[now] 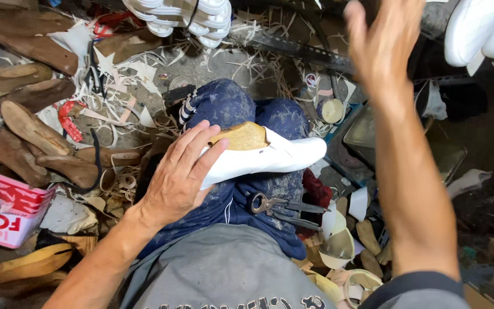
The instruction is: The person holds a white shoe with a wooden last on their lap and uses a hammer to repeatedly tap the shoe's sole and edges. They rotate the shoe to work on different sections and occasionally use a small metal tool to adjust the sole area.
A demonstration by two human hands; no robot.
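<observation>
A white shoe upper (pixel 270 157) stretched over a tan wooden last lies across my lap on blue mottled trousers. My left hand (pixel 179 174) rests on its heel end, fingers spread over the white leather and the last's top. My right hand (pixel 383 41) is raised high at the top right, blurred, reaching toward a dark shelf; what its fingers touch is hidden. Metal pincers (pixel 284 209) lie on my right thigh, just below the shoe.
Several brown wooden lasts (pixel 27 134) lie on the floor at left among pale leather scraps. A pink printed bag (pixel 10 214) sits at lower left. White soles (pixel 187 17) hang at top centre, white shoes (pixel 484 31) at top right. A metal tray (pixel 367 131) stands right.
</observation>
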